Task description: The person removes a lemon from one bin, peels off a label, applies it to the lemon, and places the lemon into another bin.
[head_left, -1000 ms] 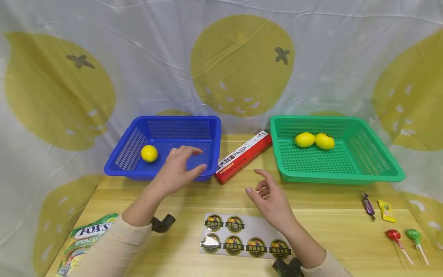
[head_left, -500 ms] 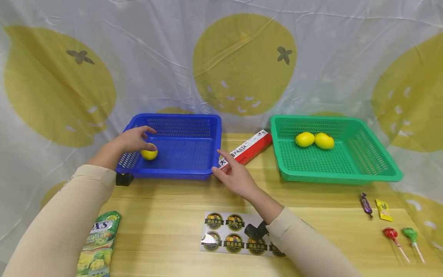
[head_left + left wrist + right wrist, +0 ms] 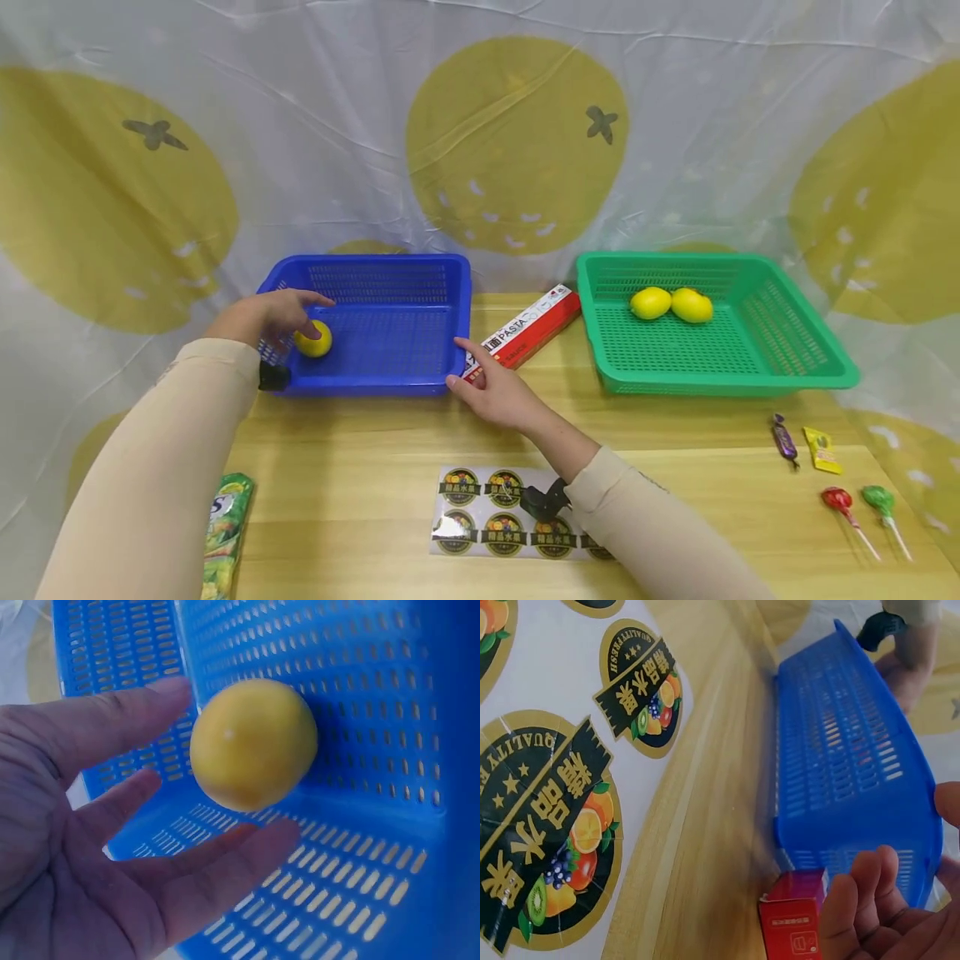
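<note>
Now left hand [image 3: 272,315] lower by 1 lemon [image 3: 253,742], middle left, fingers apart: within reach, unheld. Right hand [image 3: 498,397], fingers apart, touches blue basket [image 3: 367,388].

Spotted green basket [image 3: 716,384] right of centre, two lemons [image 3: 650,303] inside, side by side; pasta box [image 3: 536,333] slanted mid-frame. Lower right: purple candy [image 3: 784,442], yellow candy [image 3: 822,451], red lolly [image 3: 837,499], green lolly [image 3: 878,499]. Bottom centre: sticker sheet [image 3: 504,533]. Lower left: green bag [image 3: 227,529], cut off. Across top: fruit-print curtain [image 3: 322,125].

In the head view the left grip [image 3: 276,313] partly hides the yellow fruit [image 3: 318,340], its sleeve [image 3: 161,467] the green packet [image 3: 227,525].
</note>
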The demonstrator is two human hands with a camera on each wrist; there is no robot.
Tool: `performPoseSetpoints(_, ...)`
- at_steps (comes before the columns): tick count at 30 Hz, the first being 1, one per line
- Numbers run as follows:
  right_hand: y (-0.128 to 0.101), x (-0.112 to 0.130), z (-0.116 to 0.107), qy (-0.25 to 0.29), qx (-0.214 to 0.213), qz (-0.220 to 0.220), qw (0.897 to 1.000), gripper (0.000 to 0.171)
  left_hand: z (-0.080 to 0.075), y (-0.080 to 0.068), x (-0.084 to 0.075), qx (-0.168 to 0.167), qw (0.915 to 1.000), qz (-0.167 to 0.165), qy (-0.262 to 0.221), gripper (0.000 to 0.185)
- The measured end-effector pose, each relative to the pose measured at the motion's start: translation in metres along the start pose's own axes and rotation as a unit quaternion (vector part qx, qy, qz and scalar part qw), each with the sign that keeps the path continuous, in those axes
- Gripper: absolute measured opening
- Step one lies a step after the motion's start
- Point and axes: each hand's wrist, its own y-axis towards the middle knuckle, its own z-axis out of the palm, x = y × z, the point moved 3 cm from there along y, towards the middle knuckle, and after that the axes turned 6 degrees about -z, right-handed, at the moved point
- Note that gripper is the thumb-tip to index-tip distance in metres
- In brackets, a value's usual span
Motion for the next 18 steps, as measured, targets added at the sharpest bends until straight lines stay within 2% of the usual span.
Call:
performPoseSetpoints(4,0.0,0.0,-0.001,-0.002,0.005,0.005,1.0,0.069,-0.002,0.007,0.003,0.027,0.9992,-0.02,-0.023,0.073)
performPoseSetpoints(8,0.0,-0.001,-0.001,-0.003,0.006,0.007,1.0,0.068,-0.001,0.015,0.005,0.052,0.9953,-0.042,-0.07,0.076)
performPoseSetpoints(11,0.001,-0.001,0.0,-0.002,0.005,0.002,1.0,0.067,0.001,0.021,0.009,0.064,0.993,-0.051,-0.085,0.076)
performPoseSetpoints(14,0.001,-0.001,0.001,-0.001,0.006,-0.001,1.0,0.067,0.003,0.025,0.012,0.069,0.9935,-0.051,-0.076,0.073)
performPoseSetpoints(18,0.001,-0.002,0.001,-0.003,0.005,0.0,1.0,0.066,0.003,0.028,0.012,0.054,0.9965,-0.044,-0.048,0.065)
